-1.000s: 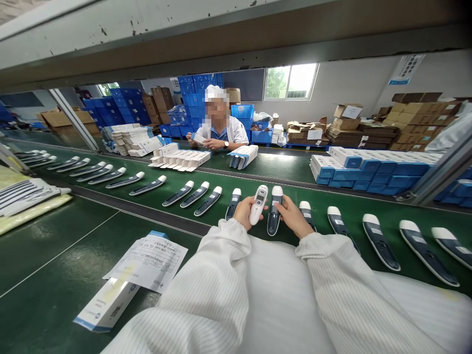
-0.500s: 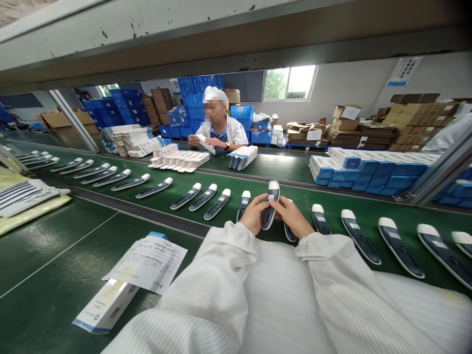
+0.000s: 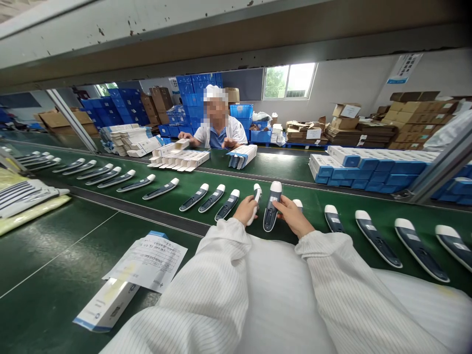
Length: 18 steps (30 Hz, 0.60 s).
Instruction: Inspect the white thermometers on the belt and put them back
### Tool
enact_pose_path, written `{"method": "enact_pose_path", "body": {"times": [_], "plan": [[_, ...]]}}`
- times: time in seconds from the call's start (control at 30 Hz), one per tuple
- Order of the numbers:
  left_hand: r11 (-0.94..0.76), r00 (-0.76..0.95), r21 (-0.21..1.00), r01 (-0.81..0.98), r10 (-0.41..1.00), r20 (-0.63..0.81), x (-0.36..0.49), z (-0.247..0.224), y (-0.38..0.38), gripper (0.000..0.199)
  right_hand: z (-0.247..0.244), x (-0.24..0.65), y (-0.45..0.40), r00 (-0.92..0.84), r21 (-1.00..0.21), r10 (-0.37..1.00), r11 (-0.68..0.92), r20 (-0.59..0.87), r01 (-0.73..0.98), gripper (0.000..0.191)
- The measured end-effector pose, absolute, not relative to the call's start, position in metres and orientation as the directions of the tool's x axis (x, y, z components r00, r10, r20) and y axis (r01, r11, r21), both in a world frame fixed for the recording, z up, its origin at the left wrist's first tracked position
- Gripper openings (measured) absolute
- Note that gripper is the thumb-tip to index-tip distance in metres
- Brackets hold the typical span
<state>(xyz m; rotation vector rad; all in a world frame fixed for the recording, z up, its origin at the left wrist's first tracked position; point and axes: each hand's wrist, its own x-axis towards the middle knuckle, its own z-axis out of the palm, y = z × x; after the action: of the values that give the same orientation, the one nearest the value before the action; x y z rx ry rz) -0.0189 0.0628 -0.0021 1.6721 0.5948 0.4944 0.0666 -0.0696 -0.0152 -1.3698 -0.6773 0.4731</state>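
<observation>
A row of slim dark blue and white handheld devices lies along the green conveyor belt (image 3: 313,196). My right hand (image 3: 294,215) grips one such device (image 3: 272,209) by its right edge, its white end up and its recessed, labelled face toward me. Just to the left, my left hand (image 3: 246,210) has closed round a second device (image 3: 256,196), which is turned on its side with its pale edge showing. Behind my right hand, another device (image 3: 297,203) is mostly hidden.
Across the belt, a co-worker (image 3: 221,128) reaches over open white cartons (image 3: 180,160). Blue-and-white boxes (image 3: 368,169) are stacked at right. At near left, a printed sheet (image 3: 151,263) partly covers a white box (image 3: 106,305). An overhead beam (image 3: 221,44) spans the top.
My left hand has let go of the device shared with my right hand and taken the one beside it. The belt's devices have shifted right. The co-worker's carton has moved down toward the others.
</observation>
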Motion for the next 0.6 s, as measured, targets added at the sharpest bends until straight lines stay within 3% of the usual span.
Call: {"method": "enact_pose_path", "body": {"times": [0.1, 0.23, 0.4, 0.53, 0.6], "plan": [[0.076, 0.805, 0.996, 0.038, 0.589, -0.075, -0.017, 0.0, 0.056, 0.028, -0.025, 0.071, -0.066, 0.733, -0.983, 0.655, 0.116, 0.183, 0.142, 0.043], [0.392, 0.834, 0.917, -0.08, 0.53, -0.154, -0.021, 0.004, 0.046, 0.039, -0.036, 0.08, -0.064, 0.76, -0.953, 0.616, -0.048, 0.208, 0.3, 0.043], [0.472, 0.869, 0.878, -0.083, 0.465, -0.168, -0.023, 0.007, 0.04, 0.045, -0.043, 0.091, -0.067, 0.796, -0.808, 0.541, -0.323, 0.27, 0.493, 0.021], [0.496, 0.844, 0.864, -0.088, 0.498, -0.2, -0.022, 0.007, 0.035, 0.037, -0.034, 0.089, -0.072, 0.83, -0.774, 0.458, -0.379, 0.319, 0.507, 0.028], [0.504, 0.83, 0.858, -0.099, 0.517, -0.208, -0.02, 0.006, 0.033, 0.028, -0.024, 0.081, -0.073, 0.833, -0.813, 0.446, -0.316, 0.328, 0.489, 0.031]]}}
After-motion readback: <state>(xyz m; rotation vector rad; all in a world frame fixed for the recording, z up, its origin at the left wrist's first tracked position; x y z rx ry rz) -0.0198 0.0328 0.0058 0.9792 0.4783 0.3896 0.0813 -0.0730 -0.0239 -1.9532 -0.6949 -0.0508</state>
